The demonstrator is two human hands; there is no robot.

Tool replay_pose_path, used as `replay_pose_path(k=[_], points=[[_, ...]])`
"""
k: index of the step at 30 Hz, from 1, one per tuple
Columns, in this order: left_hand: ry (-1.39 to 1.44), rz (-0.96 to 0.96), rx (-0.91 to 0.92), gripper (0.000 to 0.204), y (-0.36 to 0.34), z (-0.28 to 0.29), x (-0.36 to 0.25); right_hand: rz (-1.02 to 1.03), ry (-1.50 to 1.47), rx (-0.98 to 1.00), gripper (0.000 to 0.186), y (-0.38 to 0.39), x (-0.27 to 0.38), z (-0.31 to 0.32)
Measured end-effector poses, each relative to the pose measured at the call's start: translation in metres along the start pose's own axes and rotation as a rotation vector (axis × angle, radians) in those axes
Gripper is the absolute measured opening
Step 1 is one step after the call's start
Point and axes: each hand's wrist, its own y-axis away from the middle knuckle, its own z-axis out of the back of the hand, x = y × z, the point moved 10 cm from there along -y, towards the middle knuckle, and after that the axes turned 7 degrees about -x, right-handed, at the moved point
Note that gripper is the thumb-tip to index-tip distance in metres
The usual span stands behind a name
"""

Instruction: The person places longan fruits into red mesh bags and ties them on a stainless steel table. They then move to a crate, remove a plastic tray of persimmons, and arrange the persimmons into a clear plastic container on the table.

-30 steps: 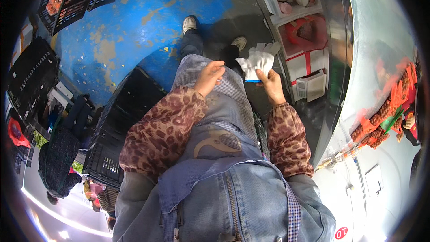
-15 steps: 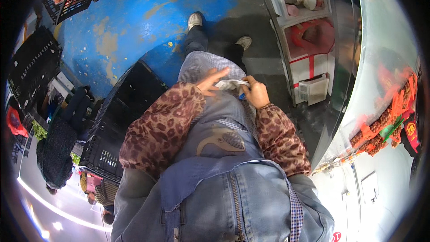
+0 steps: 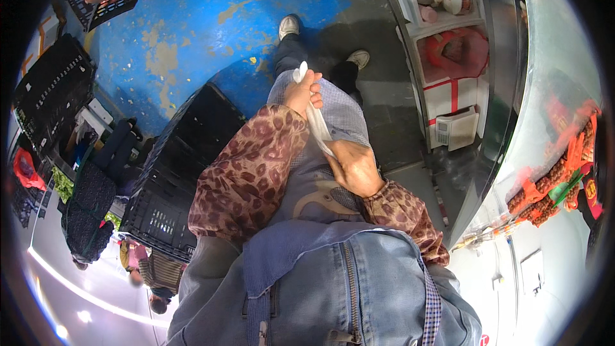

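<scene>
Blue floor (image 3: pixel 205 25) borders a black crate's (image 3: pixel 192 144) far edge; left hand (image 3: pixel 300 95) and right hand (image 3: pixel 355 168) grip a white glove (image 3: pixel 318 125) stretched between them.

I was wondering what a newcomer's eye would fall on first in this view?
Probably the white glove stretched between the left hand and the right hand, near the middle, with spotted sleeves below it. After that, the worn blue floor at the top and the orange and brown bundles at the far right stand out.
</scene>
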Motion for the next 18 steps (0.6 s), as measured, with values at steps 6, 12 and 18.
replay_pose_path(k=[6, 12, 18], points=[[0.036, -0.233, -0.329, 0.035, -0.052, 0.071, -0.021, -0.162, -0.199, 0.012, 0.016, 0.005, -0.005, 0.015], [0.391, -0.319, 0.049, 0.028, -0.103, 0.169, -0.092, -0.637, -0.505, -0.035, 0.013, 0.047, -0.085, 0.018], [-0.161, -0.296, -0.397, 0.032, -0.08, 0.172, -0.067, -1.136, -0.531, -0.868, 0.02, 0.099, -0.279, 0.109]])
